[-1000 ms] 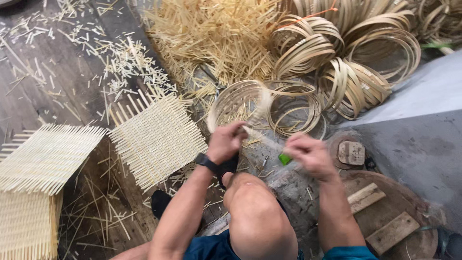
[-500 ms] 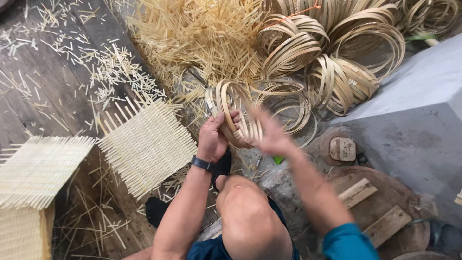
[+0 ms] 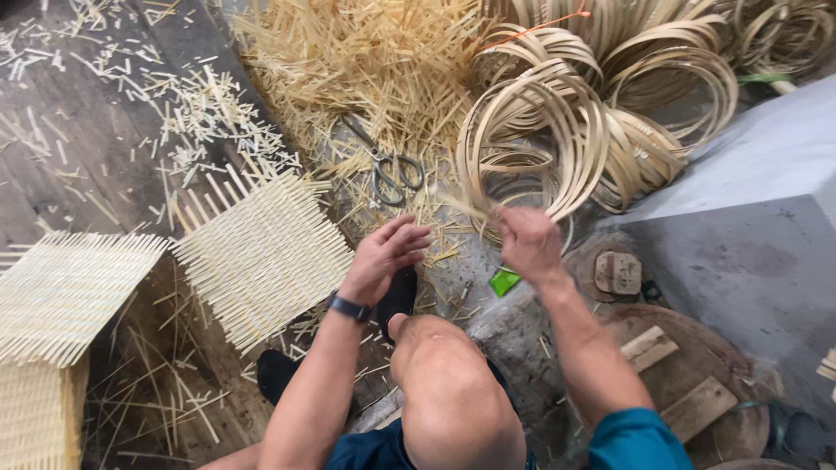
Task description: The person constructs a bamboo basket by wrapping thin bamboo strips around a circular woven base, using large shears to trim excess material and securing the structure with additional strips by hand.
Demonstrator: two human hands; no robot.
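Bamboo fills nearly the whole frame: a heap of loose splints (image 3: 366,61) at upper centre, coiled strip hoops (image 3: 610,113) at upper right, and short offcuts (image 3: 200,130) scattered over the dark floor at upper left. The right hand (image 3: 529,244), just right of centre, is closed on the edge of one bamboo hoop (image 3: 531,139) that stands up from the pile above it, with a thin sliver jutting leftward from the fingers. The left hand (image 3: 383,257), at centre, hangs with its fingers loosely spread and grips nothing, just apart from the hoop; a dark wristband sits on that wrist. Scissors (image 3: 392,170) lie idle on the splints above it. As for progress, a woven square mat (image 3: 261,252) lies finished flat at centre left, with more mats (image 3: 61,296) stacked at the left edge, all with untrimmed ends, while the hoop in hand appears not yet joined to any mat, so rimming seems to be what remains. No basket or bin shows; a small green object (image 3: 503,280) lies on the floor below the right hand, and a round wooden block (image 3: 697,383) with wood scraps sits at lower right.
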